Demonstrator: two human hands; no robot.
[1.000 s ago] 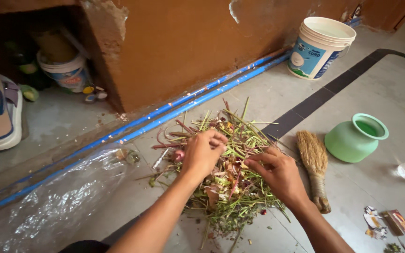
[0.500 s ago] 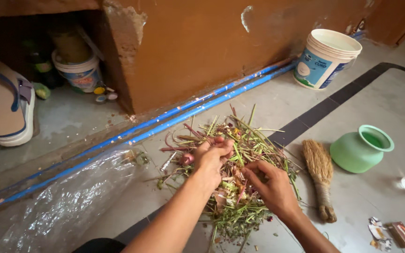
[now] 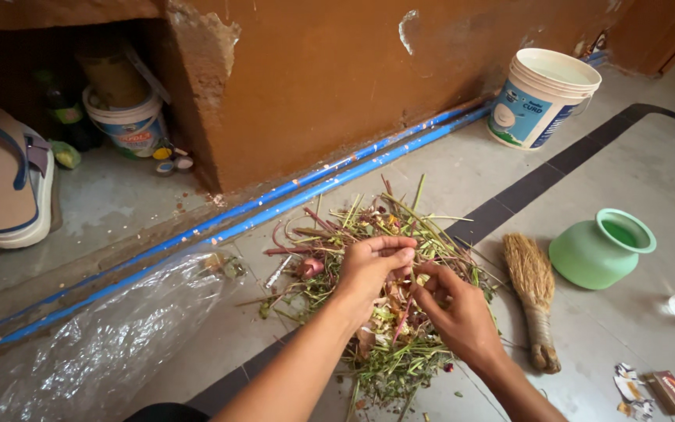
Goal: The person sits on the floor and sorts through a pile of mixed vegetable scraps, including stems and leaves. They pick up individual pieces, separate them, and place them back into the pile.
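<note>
clear plastic bag [image 3: 111,336] lies flat on the floor, left of the heap. my left hand [image 3: 369,270] rests on the pile of stems and peelings [image 3: 376,289] at mid-floor, fingers curled, pinching scraps. my right hand [image 3: 458,312] meets it, grip closed on a stem. small broom [image 3: 531,289] and green pot [image 3: 599,250] stand apart, right.

Both forearms are bare, with no sleeves; the left hand [image 3: 369,270] and right hand [image 3: 458,316] wear no gloves or rings.
</note>
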